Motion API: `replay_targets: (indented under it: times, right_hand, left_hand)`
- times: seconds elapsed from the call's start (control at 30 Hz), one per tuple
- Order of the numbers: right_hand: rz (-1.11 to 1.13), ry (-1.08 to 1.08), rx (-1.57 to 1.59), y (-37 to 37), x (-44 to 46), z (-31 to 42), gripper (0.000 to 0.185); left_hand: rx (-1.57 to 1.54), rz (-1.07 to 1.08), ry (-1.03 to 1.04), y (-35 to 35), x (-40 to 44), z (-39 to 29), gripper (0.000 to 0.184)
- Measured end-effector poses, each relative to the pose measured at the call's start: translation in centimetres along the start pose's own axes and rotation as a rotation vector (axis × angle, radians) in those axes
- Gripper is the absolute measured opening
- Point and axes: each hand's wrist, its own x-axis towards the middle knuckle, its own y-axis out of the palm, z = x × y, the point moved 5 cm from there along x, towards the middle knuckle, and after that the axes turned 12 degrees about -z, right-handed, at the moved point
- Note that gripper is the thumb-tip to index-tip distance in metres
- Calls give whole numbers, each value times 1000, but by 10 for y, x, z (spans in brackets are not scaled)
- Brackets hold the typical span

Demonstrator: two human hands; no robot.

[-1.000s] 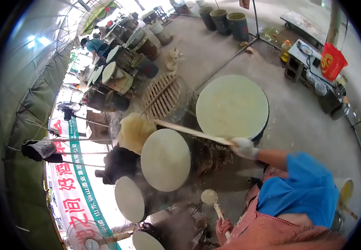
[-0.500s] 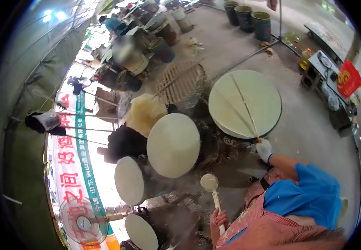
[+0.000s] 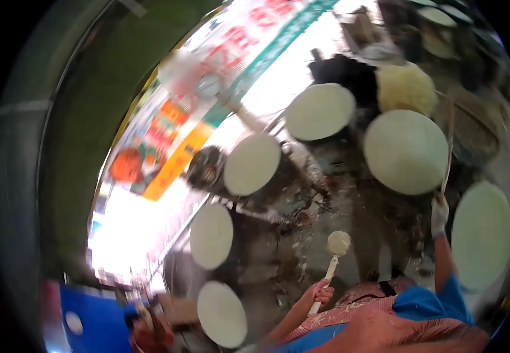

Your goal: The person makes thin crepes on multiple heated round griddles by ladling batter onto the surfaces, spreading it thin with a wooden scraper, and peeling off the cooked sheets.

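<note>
My left hand (image 3: 321,293), bare, is wrapped round the pale handle of a ladle (image 3: 338,243), whose round bowl is coated in whitish batter. In a white glove, my right hand (image 3: 439,216) grips a long thin wooden stick (image 3: 449,147) that points away from me. The stick passes along the right edge of a round pale griddle (image 3: 405,152). Right of the gloved hand is a larger pale round griddle (image 3: 483,236). A yellowish stack of thin sheets (image 3: 406,89) lies beyond the nearer griddle.
More round pale griddles curve leftward, one at the upper middle (image 3: 319,112), another at the centre left (image 3: 252,165) and two lower ones (image 3: 211,236). A fan (image 3: 209,86) stands before a banner. Another person in red (image 3: 150,330) is at the lower left.
The view has swung left, bringing more griddles and another person into sight. The stick, over the large griddle half a second ago, is now beside the neighbouring griddle. Both hands keep their hold.
</note>
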Motion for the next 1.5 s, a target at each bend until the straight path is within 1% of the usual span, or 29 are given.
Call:
replay_targets:
  times: [0.03, 0.1, 0.13, 0.17, 0.2, 0.23, 0.27, 0.3, 0.33, 0.37, 0.43, 0.47, 0.53, 0.57, 0.63, 0.7, 0.77, 0.83, 0.93, 1.0, 1.03, 1.07, 1.17, 1.2, 1.3, 1.37, 1.4, 1.43, 1.5]
  right_hand:
    - [122, 40, -221, 13, -20, 30, 28]
    - [261, 147, -297, 46, -49, 49, 37]
    - [339, 100, -276, 68, -60, 76, 41]
    - [408, 58, -262, 88, -76, 102, 44]
    - [542, 65, -279, 110, -86, 114, 47]
    - [621, 46, -228, 131, -97, 125, 46]
    - [788, 99, -237, 153, -108, 131, 41]
    - [949, 147, -238, 172, -119, 128, 36]
    - [1101, 372, -323, 183, -127, 102, 28]
    - [1145, 318, -414, 196, -134, 78, 29]
    - [1271, -174, -589, 222, -156, 82, 20]
    - [1302, 43, -639, 233, -179, 140, 20]
    - [1374, 109, -466, 276, -207, 95, 22]
    - [1399, 153, -382, 293, -230, 102, 24]
    - [1476, -303, -439, 337, -266, 124, 27]
    - [1474, -187, -383, 378, -307, 116, 29]
    - [1437, -235, -407, 397, -354, 185, 31]
    - [1497, -236, -290, 426, -391, 175, 29]
    - [1660, -407, -324, 455, -451, 168, 29]
    - [1739, -589, -365, 471, -491, 170, 31]
    - [1769, -591, -414, 475, -509, 175, 32]
    - [1795, -592, -462, 476, -529, 190, 33]
    - [1811, -722, -499, 494, -571, 192, 35]
    - [1796, -785, -524, 498, -582, 197, 36]
    - [1834, -978, -471, 516, -592, 196, 36]
    - [1863, -1064, -429, 527, -588, 201, 36]
    - [1861, -1144, -316, 534, -580, 206, 34]
    - [1931, -1168, -313, 537, -578, 208, 34]
    - [2067, -1216, -309, 544, -573, 213, 33]
  left_hand:
    - [-39, 9, 50, -1, 2, 0, 40]
    - [-98, 26, 136, 2, -15, -1, 37]
    - [-94, 40, 280, 15, -24, 7, 32]
    - [-79, 142, 292, -9, -5, -5, 27]
    - [-210, 209, 309, -9, -4, -1, 13]
    - [-332, 272, 326, -7, -8, 0, 23]
    - [-314, 388, 392, -23, 4, -8, 25]
    - [-340, 391, 421, -17, -2, -5, 16]
    - [-368, 395, 442, 0, -18, 5, 14]
    - [-402, 400, 462, 8, -30, 11, 21]
    - [-494, 389, 480, -6, -34, 14, 16]
    - [-511, 398, 520, -12, -39, 15, 16]
    - [-530, 411, 605, -28, -50, 14, 16]
    - [-542, 409, 652, -41, -56, 13, 17]
    - [-541, 388, 751, -68, -71, 15, 18]
    - [-524, 346, 872, -97, -91, 18, 21]
    - [-502, 285, 1016, -123, -115, 24, 24]
    - [-474, 203, 1163, -146, -137, 31, 28]
    - [-420, 140, 1319, -177, -157, 30, 34]
    - [-577, 338, 1189, -196, -149, 16, 29]
    - [-652, 434, 1120, -204, -143, 14, 27]
    - [-917, 594, 870, -211, -130, 15, 21]
    - [-1063, 774, 714, -219, -107, 30, 40]
    - [-1041, 895, 698, -217, -101, 34, 49]
    - [-1169, 977, 782, -208, -81, 51, 42]
    - [-1258, 960, 926, -201, -66, 55, 31]
    - [-1278, 1022, 976, -194, -62, 56, 28]
    - [-1296, 1083, 1029, -187, -57, 56, 25]
    - [-1367, 1044, 1155, -170, -65, 48, 27]
